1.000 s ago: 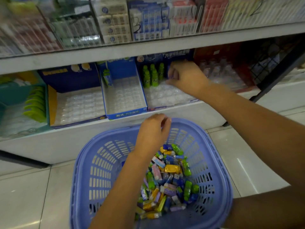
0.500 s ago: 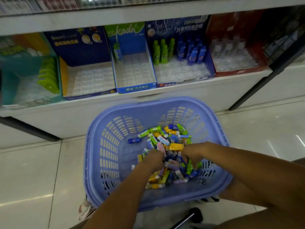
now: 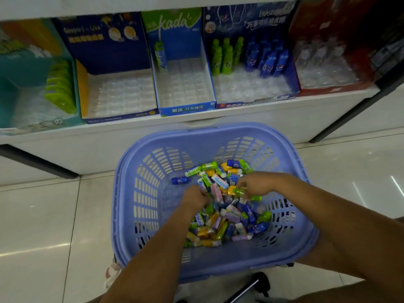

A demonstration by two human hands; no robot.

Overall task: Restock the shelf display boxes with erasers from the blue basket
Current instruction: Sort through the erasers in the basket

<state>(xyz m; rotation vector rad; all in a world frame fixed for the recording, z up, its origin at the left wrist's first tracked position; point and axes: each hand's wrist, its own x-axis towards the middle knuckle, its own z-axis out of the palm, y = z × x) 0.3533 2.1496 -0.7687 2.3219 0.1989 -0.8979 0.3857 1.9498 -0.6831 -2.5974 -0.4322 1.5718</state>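
At centre frame, the right hand (image 3: 256, 184) pinches a green eraser (image 3: 238, 191) lying crosswise in the blue basket (image 3: 144, 215). The left hand (image 3: 194, 198) is buried among the erasers (image 3: 227, 217), so its grip cannot be told. The display boxes (image 3: 185, 109) stand above.

a floor (image 3: 43, 215) of large, pale, glossy tiles is seen, divided by thin dark grout lines (image 3: 72, 215). soft white streaks of reflected light (image 3: 50, 248) are caught on the tiles at the left, and a thinner slanted streak (image 3: 395, 184) at the far right. a white shelf (image 3: 131, 136) is set low against the floor, its plain front panel reaching down to the tiles. the underside of a second white board (image 3: 109, 5) is seen along the top edge. dark slanted struts are fixed at either end of the unit, one at the left (image 3: 37, 161) and one at the right (image 3: 341, 116). the scene is dimly and evenly lit. a dark object (image 3: 258, 283), too unclear to be named, is seen on the floor at the bottom edge.
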